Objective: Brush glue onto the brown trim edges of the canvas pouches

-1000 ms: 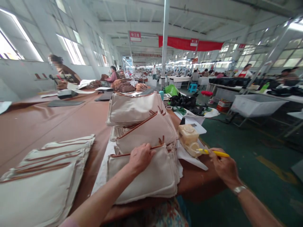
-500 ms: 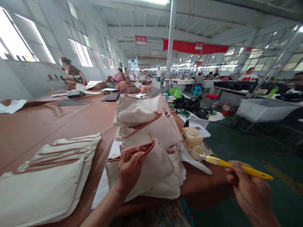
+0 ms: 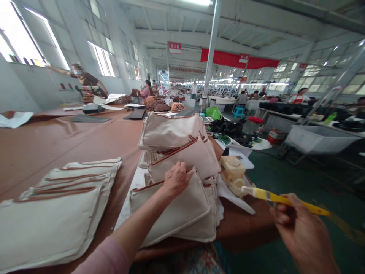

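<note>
My left hand [image 3: 178, 179] has its fingers curled over the upper right corner of the front cream fabric pouch [image 3: 173, 213], whose top edge has brown trim. The fingertips are partly hidden behind the hand. Beneath and behind that piece lie more cream pouches [image 3: 171, 129], piled in overlapping stacks. In my right hand [image 3: 302, 224] is a yellow-handled paintbrush [image 3: 273, 197], held off the table's right edge. Its bristle end is at the mouth of a yellowish plastic container [image 3: 232, 169], which lies to the right of the pile.
Another fanned stack of cream pouches [image 3: 62, 213] lies on the left of the brown-covered table [image 3: 114, 133]. Black material and a green bag [image 3: 212, 113] sit past the container. A white bin [image 3: 321, 139] stands on the right. Other people work farther back.
My left hand has moved right and away from me along the front pouch's trimmed edge, and the trim it held raised has dropped. The brush has shifted slightly right.
</note>
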Motion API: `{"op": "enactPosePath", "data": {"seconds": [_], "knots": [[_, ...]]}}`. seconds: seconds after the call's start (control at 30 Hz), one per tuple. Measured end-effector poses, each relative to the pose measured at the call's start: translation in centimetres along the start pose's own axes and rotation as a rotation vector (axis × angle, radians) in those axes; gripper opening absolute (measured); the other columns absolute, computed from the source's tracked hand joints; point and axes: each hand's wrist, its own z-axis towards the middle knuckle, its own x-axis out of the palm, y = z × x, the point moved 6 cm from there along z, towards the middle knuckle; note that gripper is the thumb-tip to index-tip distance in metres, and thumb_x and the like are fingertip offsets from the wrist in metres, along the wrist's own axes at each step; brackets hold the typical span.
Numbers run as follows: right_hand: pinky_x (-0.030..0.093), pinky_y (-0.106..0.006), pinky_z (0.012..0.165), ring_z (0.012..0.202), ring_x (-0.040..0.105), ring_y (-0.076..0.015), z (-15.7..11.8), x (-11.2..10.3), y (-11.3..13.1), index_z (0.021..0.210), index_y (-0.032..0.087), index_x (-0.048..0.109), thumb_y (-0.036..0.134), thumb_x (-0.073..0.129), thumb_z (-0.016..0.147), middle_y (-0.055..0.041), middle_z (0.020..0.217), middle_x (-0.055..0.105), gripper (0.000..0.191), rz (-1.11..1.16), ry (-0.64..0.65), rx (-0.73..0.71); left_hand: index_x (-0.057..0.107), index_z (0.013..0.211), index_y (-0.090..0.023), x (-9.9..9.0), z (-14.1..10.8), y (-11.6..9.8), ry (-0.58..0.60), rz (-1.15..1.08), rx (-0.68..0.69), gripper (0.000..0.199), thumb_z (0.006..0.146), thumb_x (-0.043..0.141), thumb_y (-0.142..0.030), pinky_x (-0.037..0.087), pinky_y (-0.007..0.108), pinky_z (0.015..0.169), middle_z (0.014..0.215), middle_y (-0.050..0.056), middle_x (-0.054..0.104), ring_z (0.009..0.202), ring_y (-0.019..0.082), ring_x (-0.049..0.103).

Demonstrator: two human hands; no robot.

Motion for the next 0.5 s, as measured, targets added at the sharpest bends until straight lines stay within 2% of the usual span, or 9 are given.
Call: {"op": "enactPosePath", "data": {"seconds": [0.07,0.17,0.33,0.5], "knots": [[0.039,-0.015,0.043,0.048,0.039,-0.0055,0.3,1.0,-0.4,0.072,0.017,0.055,0.031,0.078,0.075,0.0046,0.059,0.047,0.027,0.021,0.049,0.028,0.063,0.092,-0.019,0.6,0.7,-0.3,0.052,-0.016,-0.028,0.025,0.09,0.054,-0.042,0.043,0.037,0.079,0.1,0.011,0.067,0.09,0.027,0.063],[0.038,-0.016,0.043,0.046,0.037,-0.0047,0.4,3.0,-0.9,0.075,0.016,0.056,0.031,0.077,0.077,0.0056,0.058,0.047,0.025,0.028,0.111,0.017,0.068,0.085,-0.02,1.1,0.4,-0.8,0.139,-0.088,-0.04,0.019,0.086,0.058,-0.035,0.041,0.033,0.075,0.086,0.008,0.069,0.082,0.024,0.063],[0.028,-0.015,0.038,0.043,0.035,-0.0039,-0.7,6.8,-1.6,0.072,0.017,0.052,0.036,0.076,0.078,0.0063,0.056,0.046,0.031,-0.015,0.254,-0.03,0.074,0.09,-0.021,1.2,-2.6,-2.3,0.282,-0.317,0.041,0.022,0.082,0.061,-0.037,0.035,0.023,0.061,0.072,-0.001,0.065,0.069,0.015,0.057],[0.028,-0.017,0.039,0.043,0.038,-0.0063,-1.7,8.5,-3.1,0.079,0.017,0.055,0.043,0.074,0.08,0.0064,0.054,0.046,0.032,-0.227,0.347,-0.133,0.073,0.088,-0.015,1.0,-5.3,-3.7,0.359,-0.554,0.075,0.025,0.078,0.065,-0.037,0.033,0.021,0.057,0.069,-0.001,0.06,0.065,0.013,0.05]]}}
